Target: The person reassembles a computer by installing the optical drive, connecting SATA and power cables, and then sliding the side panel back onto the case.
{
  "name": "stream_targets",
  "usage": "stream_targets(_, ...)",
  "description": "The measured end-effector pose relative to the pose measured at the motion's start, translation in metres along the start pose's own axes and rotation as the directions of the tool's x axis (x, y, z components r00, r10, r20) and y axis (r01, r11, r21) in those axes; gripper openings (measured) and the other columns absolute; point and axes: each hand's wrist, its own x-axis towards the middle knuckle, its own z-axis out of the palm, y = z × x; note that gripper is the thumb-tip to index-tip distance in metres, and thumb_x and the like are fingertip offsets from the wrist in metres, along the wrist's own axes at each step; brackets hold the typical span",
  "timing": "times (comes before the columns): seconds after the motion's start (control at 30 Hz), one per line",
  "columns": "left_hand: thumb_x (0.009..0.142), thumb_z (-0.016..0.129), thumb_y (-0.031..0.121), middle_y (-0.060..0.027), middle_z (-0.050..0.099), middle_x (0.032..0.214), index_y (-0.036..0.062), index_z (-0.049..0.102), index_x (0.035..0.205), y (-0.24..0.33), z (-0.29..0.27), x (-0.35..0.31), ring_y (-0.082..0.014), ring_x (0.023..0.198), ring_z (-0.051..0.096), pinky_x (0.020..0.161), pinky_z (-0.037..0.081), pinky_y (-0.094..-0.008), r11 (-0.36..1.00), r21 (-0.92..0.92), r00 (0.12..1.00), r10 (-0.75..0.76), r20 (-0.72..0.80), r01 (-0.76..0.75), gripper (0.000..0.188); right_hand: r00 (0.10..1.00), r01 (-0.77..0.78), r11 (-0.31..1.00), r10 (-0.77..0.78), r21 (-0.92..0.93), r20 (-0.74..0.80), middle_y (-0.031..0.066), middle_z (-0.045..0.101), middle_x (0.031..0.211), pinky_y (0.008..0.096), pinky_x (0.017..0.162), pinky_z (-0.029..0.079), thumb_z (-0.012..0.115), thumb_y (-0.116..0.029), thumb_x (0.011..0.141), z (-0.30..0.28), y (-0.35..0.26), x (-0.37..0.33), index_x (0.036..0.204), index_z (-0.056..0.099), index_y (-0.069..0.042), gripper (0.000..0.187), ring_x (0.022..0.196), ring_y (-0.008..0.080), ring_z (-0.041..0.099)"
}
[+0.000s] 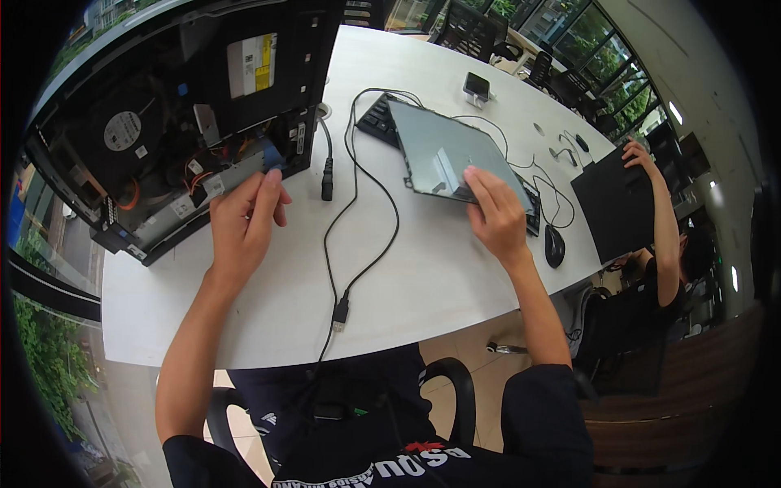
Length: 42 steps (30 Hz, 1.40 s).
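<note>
A black desktop computer case [207,98] stands at the left with its side open, so the fan, the wires and a long silver metal unit [175,203] show. My left hand [244,215] is closed at the lower edge of that opening, its fingertips against the case beside a blue tab [271,156]. What lies under those fingertips is partly hidden. Between thumb and fingers, my right hand [498,215] grips the near edge of a flat grey metal side panel [447,150]. The panel tilts over a black keyboard [377,122] and covers most of it.
Black cables [351,203] loop across the white table [268,325], one ending in a power plug [327,183]. A mouse [554,246] lies right of the panel, and a small dark-screened device [477,86] stands farther back. At the right another person [651,268] holds a black panel [614,203].
</note>
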Motion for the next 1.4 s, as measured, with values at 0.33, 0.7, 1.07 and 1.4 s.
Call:
stream_targets(0.33, 0.108, 0.054, 0.02, -0.0025, 0.059, 0.058, -0.0007, 0.065, 0.076, 0.005, -0.004, 0.0, -0.0079, 0.051, 0.057, 0.047, 0.037, -0.0247, 0.999, -0.028, 0.999, 0.038, 0.026, -0.037, 0.039, 0.982, -0.15, 0.987, 0.155, 0.057, -0.104, 0.0134, 0.071, 0.116, 0.0399, 0.087, 0.055, 0.075, -0.005, 0.088, -0.017, 0.049, 0.063, 0.129, 0.065, -0.005, 0.043, 0.1, 0.0322, 0.068)
stream_targets(0.7, 0.107, 0.054, 0.017, -0.003, 0.057, 0.056, -0.0013, 0.064, 0.074, 0.007, -0.006, 0.002, -0.009, 0.05, 0.056, 0.048, 0.038, -0.0264, 0.998, -0.053, 0.999, 0.042, 0.003, -0.042, 0.039, 0.95, -0.2, 0.978, 0.179, -0.061, -0.256, 0.019, 0.072, 0.103, 0.0401, 0.081, 0.054, 0.067, -0.025, 0.1, -0.028, 0.136, 0.131, 0.128, 0.069, -0.007, 0.033, 0.09, 0.0359, 0.07)
stream_targets(1.07, 0.107, 0.055, 0.018, -0.0032, 0.057, 0.055, -0.0007, 0.066, 0.075, 0.005, -0.006, 0.001, -0.0089, 0.05, 0.056, 0.048, 0.039, -0.0264, 0.999, -0.03, 0.999, 0.035, 0.015, -0.035, 0.039, 0.74, -0.465, 0.877, 0.307, -0.125, -0.599, 0.0195, 0.077, 0.108, 0.0367, 0.085, 0.056, 0.07, -0.035, 0.098, -0.089, 0.165, 0.143, 0.122, 0.073, -0.004, 0.039, 0.095, 0.0312, 0.075)
stream_targets(1.4, 0.106, 0.058, 0.02, -0.0075, 0.063, 0.059, 0.0001, 0.067, 0.077, 0.003, -0.005, -0.004, -0.0142, 0.05, 0.061, 0.05, 0.044, -0.0292, 0.999, -0.025, 1.0, 0.019, 0.01, -0.019, 0.036, 0.486, -0.318, 0.787, 0.614, 0.528, -0.622, 0.0137, 0.071, 0.125, 0.0255, 0.099, 0.049, 0.072, -0.009, 0.098, -0.186, 0.141, 0.119, 0.132, 0.063, 0.009, 0.041, 0.111, 0.0145, 0.066)
